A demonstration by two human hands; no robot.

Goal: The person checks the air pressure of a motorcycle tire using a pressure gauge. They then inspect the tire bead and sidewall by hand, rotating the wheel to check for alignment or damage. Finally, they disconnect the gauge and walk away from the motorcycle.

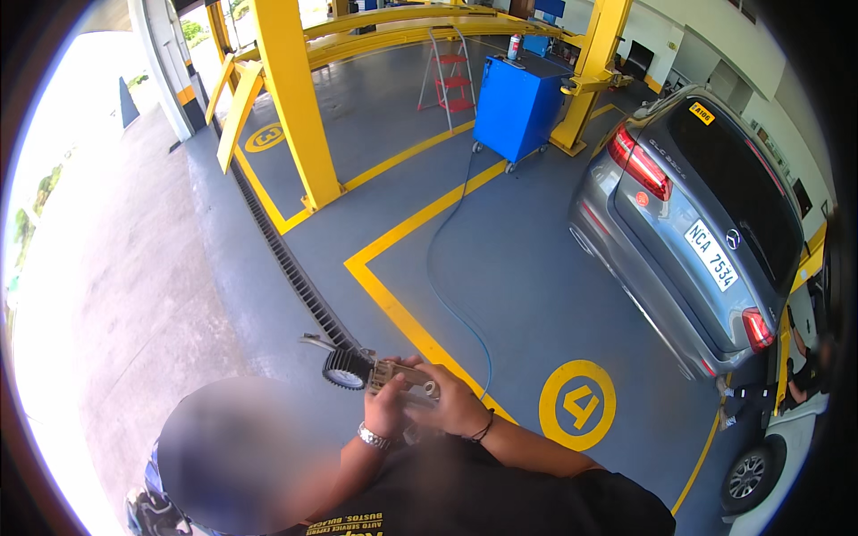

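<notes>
A tire inflator (pixel 391 372) with a tan metal body is held in front of me. Its round gauge (pixel 347 369), white-faced with a ridged black rim, sticks out to the left, beside a thin metal lever or stem. My left hand (pixel 385 411), with a metal watch at the wrist, closes around the body from below. My right hand (pixel 456 409), with a dark bracelet, grips the same tool's right end; some of its fingers are hidden. A thin blue hose (pixel 465 326) runs over the floor and passes out of sight behind my right hand; its connection is not visible.
A grey car (pixel 666 241) stands at the right, with a person (pixel 804 375) beyond its rear corner. A blue wheeled cabinet (pixel 514 107), a red step ladder (pixel 451 80) and a yellow lift post (pixel 295 107) stand ahead. A drain grate (pixel 286 263) crosses the floor.
</notes>
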